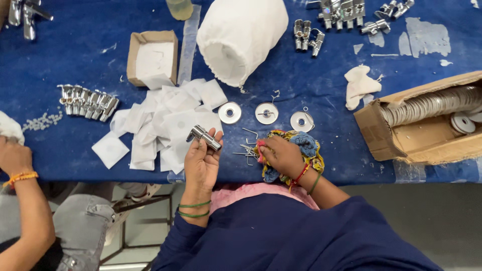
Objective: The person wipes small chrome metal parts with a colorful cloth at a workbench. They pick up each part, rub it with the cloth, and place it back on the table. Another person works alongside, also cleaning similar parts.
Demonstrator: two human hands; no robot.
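My left hand (201,160) holds a small chrome valve fitting (203,136) above the near edge of the blue table (65,60). My right hand (281,154) rests on a bunched multicoloured cloth (306,145), fingertips close to a scatter of thin metal pins (247,145). Just beyond lie three shiny round flange discs (266,113). A heap of small white cloth pouches (160,125) lies to the left of my left hand.
A large white fabric bag (241,35) lies at the top centre. An open cardboard box of stacked discs (427,118) sits right, a small carton (150,55) left. Chrome fittings lie in a row (88,102) and clusters (341,12). Another person's hand (15,155) works at far left.
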